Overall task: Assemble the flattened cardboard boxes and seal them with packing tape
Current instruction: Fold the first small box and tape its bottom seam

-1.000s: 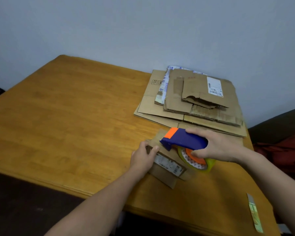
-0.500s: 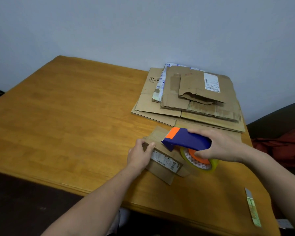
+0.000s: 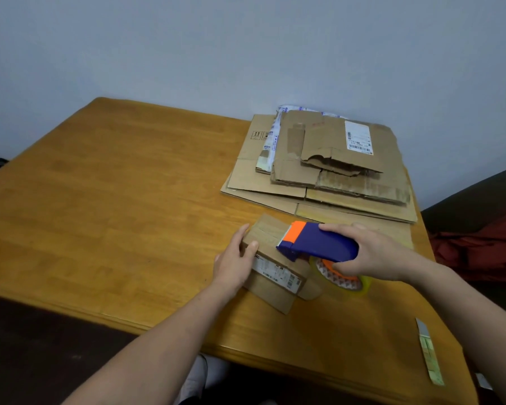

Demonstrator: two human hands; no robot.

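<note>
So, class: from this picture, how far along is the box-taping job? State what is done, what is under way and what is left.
Done: one small box is folded into shape on the table. Under way: the left hand grips its end while the right hand holds the tape dispenser over its top; whether tape is down yet cannot be told. Left: the stack of flattened boxes beyond lies unassembled.

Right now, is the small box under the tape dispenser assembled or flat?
Assembled: the small box shows upright side walls and closed top flaps; the left hand grips it.
</note>
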